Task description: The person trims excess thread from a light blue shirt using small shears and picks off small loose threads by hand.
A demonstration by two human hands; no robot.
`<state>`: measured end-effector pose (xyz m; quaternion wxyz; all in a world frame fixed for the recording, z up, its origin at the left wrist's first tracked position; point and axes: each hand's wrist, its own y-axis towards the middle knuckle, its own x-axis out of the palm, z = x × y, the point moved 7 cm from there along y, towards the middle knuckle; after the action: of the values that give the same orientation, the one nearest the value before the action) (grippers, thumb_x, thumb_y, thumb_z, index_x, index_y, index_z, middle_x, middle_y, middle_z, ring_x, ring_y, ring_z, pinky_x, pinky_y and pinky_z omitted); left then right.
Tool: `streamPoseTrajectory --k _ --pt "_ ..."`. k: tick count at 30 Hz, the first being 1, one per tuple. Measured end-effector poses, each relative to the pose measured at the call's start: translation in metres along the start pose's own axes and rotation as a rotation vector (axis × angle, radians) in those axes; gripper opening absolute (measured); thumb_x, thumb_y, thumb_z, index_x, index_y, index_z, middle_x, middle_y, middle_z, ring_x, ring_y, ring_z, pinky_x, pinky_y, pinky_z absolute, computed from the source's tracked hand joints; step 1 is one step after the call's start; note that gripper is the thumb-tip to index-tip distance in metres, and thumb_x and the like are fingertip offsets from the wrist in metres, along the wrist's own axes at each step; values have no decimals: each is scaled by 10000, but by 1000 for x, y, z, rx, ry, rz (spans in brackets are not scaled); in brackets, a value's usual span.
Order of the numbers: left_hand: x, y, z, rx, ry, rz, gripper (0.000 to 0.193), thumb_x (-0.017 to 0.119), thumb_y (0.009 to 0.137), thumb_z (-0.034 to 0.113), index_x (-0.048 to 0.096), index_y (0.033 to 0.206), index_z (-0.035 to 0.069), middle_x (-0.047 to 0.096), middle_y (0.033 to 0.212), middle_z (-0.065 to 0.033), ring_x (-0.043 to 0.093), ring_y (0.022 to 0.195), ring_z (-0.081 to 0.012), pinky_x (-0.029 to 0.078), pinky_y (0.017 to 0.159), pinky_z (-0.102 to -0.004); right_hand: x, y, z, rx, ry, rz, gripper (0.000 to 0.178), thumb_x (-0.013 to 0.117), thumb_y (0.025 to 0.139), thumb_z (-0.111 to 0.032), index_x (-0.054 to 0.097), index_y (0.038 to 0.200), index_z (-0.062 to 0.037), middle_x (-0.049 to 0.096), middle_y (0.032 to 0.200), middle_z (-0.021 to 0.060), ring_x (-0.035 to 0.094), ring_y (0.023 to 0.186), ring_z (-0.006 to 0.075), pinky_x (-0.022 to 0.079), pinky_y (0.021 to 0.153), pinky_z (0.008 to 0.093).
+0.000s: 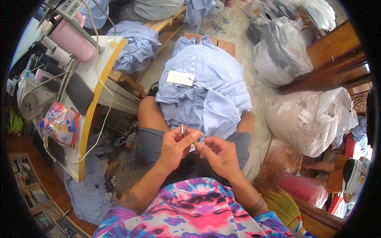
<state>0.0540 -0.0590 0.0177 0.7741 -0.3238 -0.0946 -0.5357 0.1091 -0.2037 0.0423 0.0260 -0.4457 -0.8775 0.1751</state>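
A light blue shirt point(222, 75) lies bunched across my lap, its white buttons running down the middle. A white card point(180, 78) rests on it. My left hand point(174, 146) is closed around small thread snips point(182, 130), whose metal points stick up past the fingers. My right hand point(220, 155) pinches with thumb and fingers close beside the left thumb, at the near edge of the shirt. What lies between its fingertips is too small and hidden to make out.
On the left, a yellow-edged sewing table point(104, 53) carries a phone point(79, 92), a colourful plastic packet point(59, 123) and a pink thread cone point(72, 39). Blue garments point(133, 45) pile on a bench beyond. Stuffed plastic bags point(282, 51) and a broom point(283, 202) are at right.
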Motion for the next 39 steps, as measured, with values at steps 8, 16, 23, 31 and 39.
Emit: streamPoseTrajectory --k 8,16,23,31,39 --pt "-3 2 -2 0 -16 -27 180 746 988 195 771 1037 24 597 647 50 382 435 2 249 391 -198 6 1 4 43 243 -41 237 782 972 -175 709 1040 40 732 872 43 656 747 62 524 652 211" --pt "-3 2 -2 -33 -6 -35 168 717 999 182 766 1048 30 590 636 54 381 429 -9 266 387 -202 2 3 0 79 135 -83 161 713 1016 -137 691 1063 15 733 887 37 675 788 85 548 698 238" --pt "4 2 6 105 138 -27 177 690 1027 214 717 987 44 554 628 64 384 441 -17 268 400 -215 -5 3 -11 -193 -214 -108 219 641 1051 -208 657 1010 6 698 776 120 676 673 181 525 636 344" --pt "-21 29 -46 -82 -35 83 184 668 1049 272 640 1030 91 478 637 66 388 463 -40 259 401 -241 -14 19 -1 -141 -247 -172 255 602 1064 -231 621 938 -10 575 677 39 530 623 109 432 579 321" --pt "5 0 -9 87 -139 35 177 583 1095 267 586 1021 107 636 856 -17 406 445 -42 300 378 -228 -7 15 -12 -184 -184 -281 341 569 1084 -279 575 864 -18 464 689 -41 415 666 58 361 567 294"
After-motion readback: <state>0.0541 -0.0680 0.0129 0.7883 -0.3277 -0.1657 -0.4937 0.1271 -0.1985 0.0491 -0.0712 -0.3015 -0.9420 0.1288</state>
